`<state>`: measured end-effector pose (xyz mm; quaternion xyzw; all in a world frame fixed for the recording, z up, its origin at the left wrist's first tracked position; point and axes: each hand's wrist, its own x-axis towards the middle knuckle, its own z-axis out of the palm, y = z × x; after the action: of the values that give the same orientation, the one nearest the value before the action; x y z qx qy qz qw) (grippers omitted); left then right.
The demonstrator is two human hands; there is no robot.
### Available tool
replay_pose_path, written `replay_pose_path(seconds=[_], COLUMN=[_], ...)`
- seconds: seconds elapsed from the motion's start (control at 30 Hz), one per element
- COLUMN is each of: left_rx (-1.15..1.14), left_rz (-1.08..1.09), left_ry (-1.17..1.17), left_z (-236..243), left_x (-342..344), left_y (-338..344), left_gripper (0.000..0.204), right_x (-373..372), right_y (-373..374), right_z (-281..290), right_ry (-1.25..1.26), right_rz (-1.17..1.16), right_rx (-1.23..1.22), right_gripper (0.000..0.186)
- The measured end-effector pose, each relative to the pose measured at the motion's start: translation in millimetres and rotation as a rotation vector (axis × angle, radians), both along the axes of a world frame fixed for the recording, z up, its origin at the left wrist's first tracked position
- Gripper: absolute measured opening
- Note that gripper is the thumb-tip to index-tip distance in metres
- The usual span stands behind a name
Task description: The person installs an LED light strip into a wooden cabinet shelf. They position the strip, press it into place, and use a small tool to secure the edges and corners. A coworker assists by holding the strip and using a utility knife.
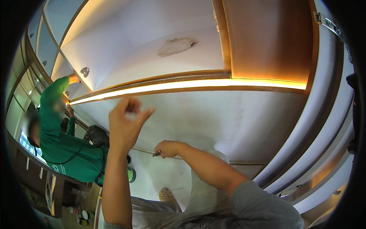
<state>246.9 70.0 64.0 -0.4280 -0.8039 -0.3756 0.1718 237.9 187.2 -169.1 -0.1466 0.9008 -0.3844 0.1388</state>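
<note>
At the far left, a co-worker in a green shirt (72,154) raises one arm to the edge of the white cabinet (114,57), with the other hand a little lower; some small cans (85,215) stand at the lower left. Just beside the co-worker is a dark bag (97,135). Next comes the person's left hand (125,124), raised in front of the pale wall (213,118), below the glowing light strip (183,86); its fingers are curled, the thumb stands apart from them, and I see nothing held there. To the right and lower, the right hand (170,149) has its fingers closed around a small dark tool (156,154), which points to the left; its exact kind I cannot tell. Below it is a tan shoe (165,194). Above, a crumpled cloth (177,46) lies inside the cabinet, and further right is a brown wooden panel (271,42).
</note>
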Motion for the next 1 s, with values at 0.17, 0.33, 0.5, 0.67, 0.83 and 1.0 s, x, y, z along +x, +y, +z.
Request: replay_pose_path(seconds=[0.17, 0.33, 0.5, 0.67, 0.83, 1.0], left_rx=[-0.037, -0.132, -0.066, 0.007, -0.052, -0.053], left_rz=[-0.091, -0.059, -0.219, -0.224, -0.176, -0.185], left_ry=[0.069, 0.051, 0.267, 0.212, 0.319, 0.304], left_z=[30, 29, 33, 20, 20, 13], left_x=[-31, -58, -69, -63, -60, -68], left_y=[103, 124, 129, 126, 122, 123], left_gripper=[0.054, 0.065, 0.060, 0.054, 0.048, 0.048], right_x=[6, 25, 36, 34, 33, 37], right_y=[3, 23, 33, 21, 6, 1], right_z=[3, 23, 38, 37, 36, 41], right_ry=[-0.036, -0.055, -0.017, 0.022, 0.036, -0.022], right_rz=[-0.026, -0.012, -0.010, -0.011, 0.001, -0.046], right_rx=[0.001, -0.080, -0.079, -0.107, -0.052, -0.032], right_gripper=[0.043, 0.039, 0.035, 0.033, 0.032, 0.036])
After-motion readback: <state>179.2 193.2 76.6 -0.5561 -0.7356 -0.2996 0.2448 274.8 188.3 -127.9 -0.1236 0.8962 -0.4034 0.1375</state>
